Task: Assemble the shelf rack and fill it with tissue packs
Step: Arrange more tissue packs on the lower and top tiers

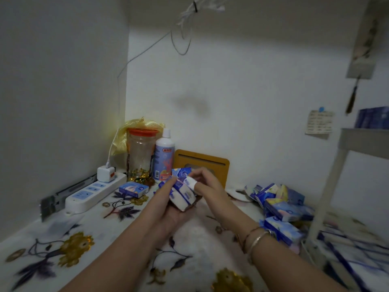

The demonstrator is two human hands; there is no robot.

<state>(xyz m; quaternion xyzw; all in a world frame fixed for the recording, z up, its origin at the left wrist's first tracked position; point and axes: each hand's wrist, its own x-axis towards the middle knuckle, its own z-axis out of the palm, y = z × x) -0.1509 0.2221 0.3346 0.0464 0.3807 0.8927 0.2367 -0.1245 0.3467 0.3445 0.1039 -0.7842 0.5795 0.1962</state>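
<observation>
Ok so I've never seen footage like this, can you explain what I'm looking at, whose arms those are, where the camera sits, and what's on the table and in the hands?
There is no machine here. The single picture comes from a camera worn on a person's head, looking forward and down, so the two bare arms are the wearer's own. The left hand holds a small stack of blue-and-white tissue packs, and the right hand, which has a white wrap on one finger, touches the top of that stack. Beneath is a floral-patterned tabletop. On it lie a white power strip, a clear jar with an orange lid, a white bottle, one loose blue tissue pack, and a pile of more tissue packs. At the right edge stands the white shelf rack.
</observation>
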